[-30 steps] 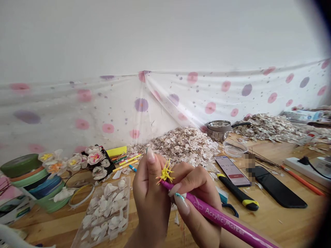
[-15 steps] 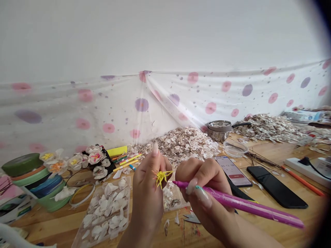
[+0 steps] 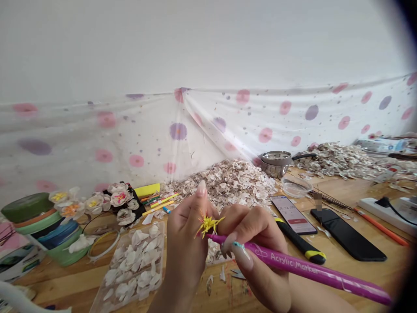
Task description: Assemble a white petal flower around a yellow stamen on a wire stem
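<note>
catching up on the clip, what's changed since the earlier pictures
The long purple acrylic marker, clear of the spiky yellow bunch of thin strands half a second ago, has come back left in the right hand, its tip now at the bunch's lower edge. Nothing was let go; the left hand still holds the bunch. The off-white heap of petal-like flakes stayed put.

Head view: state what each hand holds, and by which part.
The right hand grips the purple cylindrical marker near its tip; the left hand holds a spiky yellow tuft, exact hold point hidden.
</note>
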A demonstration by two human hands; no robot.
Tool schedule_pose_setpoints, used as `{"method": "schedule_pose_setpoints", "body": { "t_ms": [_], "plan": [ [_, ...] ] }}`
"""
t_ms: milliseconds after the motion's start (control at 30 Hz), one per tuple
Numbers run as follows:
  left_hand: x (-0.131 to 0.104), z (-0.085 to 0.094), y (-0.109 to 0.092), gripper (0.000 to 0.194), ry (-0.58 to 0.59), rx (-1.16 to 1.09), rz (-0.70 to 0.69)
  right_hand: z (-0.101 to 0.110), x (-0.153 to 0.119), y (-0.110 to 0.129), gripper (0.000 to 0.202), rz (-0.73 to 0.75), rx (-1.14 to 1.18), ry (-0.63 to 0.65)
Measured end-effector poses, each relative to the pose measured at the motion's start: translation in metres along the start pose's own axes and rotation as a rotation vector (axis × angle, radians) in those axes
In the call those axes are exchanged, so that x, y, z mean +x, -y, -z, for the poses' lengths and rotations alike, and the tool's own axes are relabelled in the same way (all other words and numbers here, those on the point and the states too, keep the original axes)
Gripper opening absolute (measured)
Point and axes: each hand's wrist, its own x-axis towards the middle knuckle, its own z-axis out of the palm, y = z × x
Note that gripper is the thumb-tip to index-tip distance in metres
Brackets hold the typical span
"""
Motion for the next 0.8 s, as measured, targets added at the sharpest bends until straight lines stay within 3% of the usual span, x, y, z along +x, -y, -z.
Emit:
{"method": "schedule_pose_setpoints", "body": {
  "t_ms": [433, 667, 800],
  "plan": [
    [-0.0006, -0.0025, -0.0004, 0.053, -0.054, 0.002, 0.002, -0.0019, -0.0014, -0.0048, 0.014, 0.070, -0.105, -0.018],
    [-0.0021, -0.0012, 0.0002, 0.052, -0.032, -0.011, 0.026, -0.0042, 0.0009, -0.0054, 0.004, 0.146, -0.208, -0.011],
    [-0.0043, -0.0017, -0.0008, 0.052, -0.040, -0.020, 0.018, -0.0053, 0.0013, -0.0094, 0.008, 0.182, -0.236, -0.029]
  ]
}}
